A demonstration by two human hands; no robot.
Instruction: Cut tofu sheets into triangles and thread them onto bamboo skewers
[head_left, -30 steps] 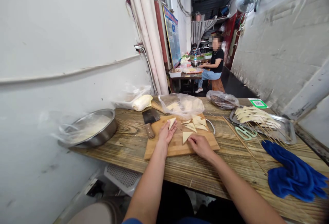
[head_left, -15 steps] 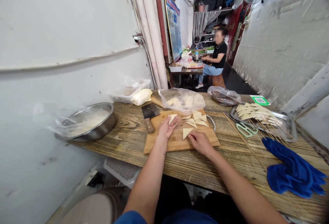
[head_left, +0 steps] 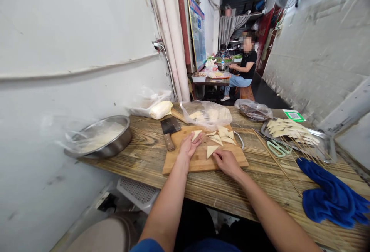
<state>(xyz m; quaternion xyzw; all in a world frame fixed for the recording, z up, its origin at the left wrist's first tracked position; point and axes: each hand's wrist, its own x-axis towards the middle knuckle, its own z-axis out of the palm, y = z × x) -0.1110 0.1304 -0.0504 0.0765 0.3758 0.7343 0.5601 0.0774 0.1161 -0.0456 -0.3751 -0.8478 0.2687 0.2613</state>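
Note:
My left hand [head_left: 188,147] is palm up over the cutting board [head_left: 199,163], its fingers curled around a pale triangular slice [head_left: 196,135] that looks like tofu. A thin stick seems to run near those fingers, too fine to make out. My right hand [head_left: 228,161] pinches the corner of a second pale triangular slice [head_left: 211,151] low over the board. Several more triangles [head_left: 223,136] lie in a loose group at the board's far right. Left of my left hand, a cleaver [head_left: 170,126] rests partly on the board's edge.
On the right are a metal tray [head_left: 329,150] of skewered pale slices [head_left: 291,129], green-handled scissors [head_left: 279,148], long sticks [head_left: 281,167] and a blue cloth [head_left: 332,198]. A steel basin [head_left: 115,146] stands left. Behind the board lie a plastic bag [head_left: 208,113] and a cabbage [head_left: 160,110]. A person [head_left: 247,65] sits beyond.
The whole view has shifted slightly, so things appear a little further right. Both hands keep their hold on the triangular slices with hardly any visible movement.

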